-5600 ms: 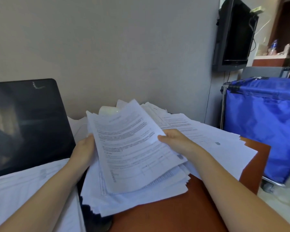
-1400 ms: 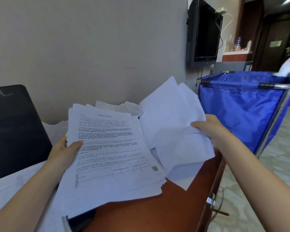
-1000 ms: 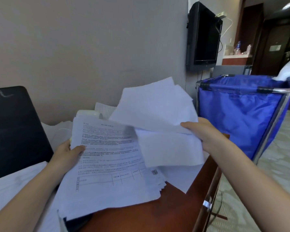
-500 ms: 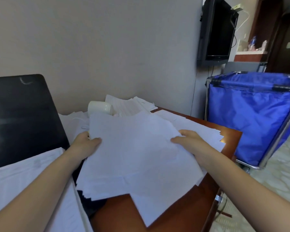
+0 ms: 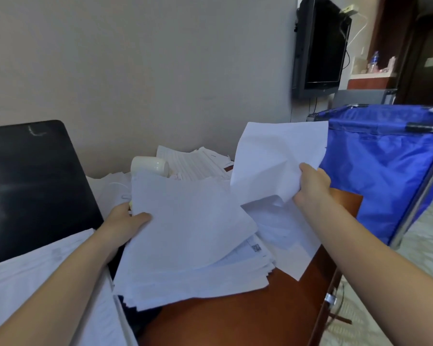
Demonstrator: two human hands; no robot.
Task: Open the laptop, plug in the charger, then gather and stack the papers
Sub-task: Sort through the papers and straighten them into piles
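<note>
The stack of papers [image 5: 185, 236] lies in the middle, partly on the brown desk [image 5: 248, 320] and partly over the dark edge of the laptop, and its sheets are not aligned (the lower edges spread out like a fan). The top sheet is blank; a printed sheet with a small square code shows at the right side of the stack. The left hand [image 5: 125, 221] grips the stack at its left edge, with the thumb on top and the other fingers hidden below the paper. The right hand [image 5: 313, 183] pinches a blank, a little creased sheet [image 5: 278, 156] near its lower right corner and holds it almost upright in the air, above the right side of the stack and apart from it. Below this hand some more white sheets [image 5: 285, 228] lie flat on the desk and reach under the stack. The laptop [image 5: 35, 183] stands open at the left, its screen dark, and white paper [image 5: 35, 283] covers its lower part. Behind the stack a white cup [image 5: 150, 166] lies on its side, just beside another pile of printed papers [image 5: 198, 163] near the wall. To the right of the desk stands a blue cloth cart [image 5: 385, 171], and a black television [image 5: 320, 46] hangs on the wall above it.
</note>
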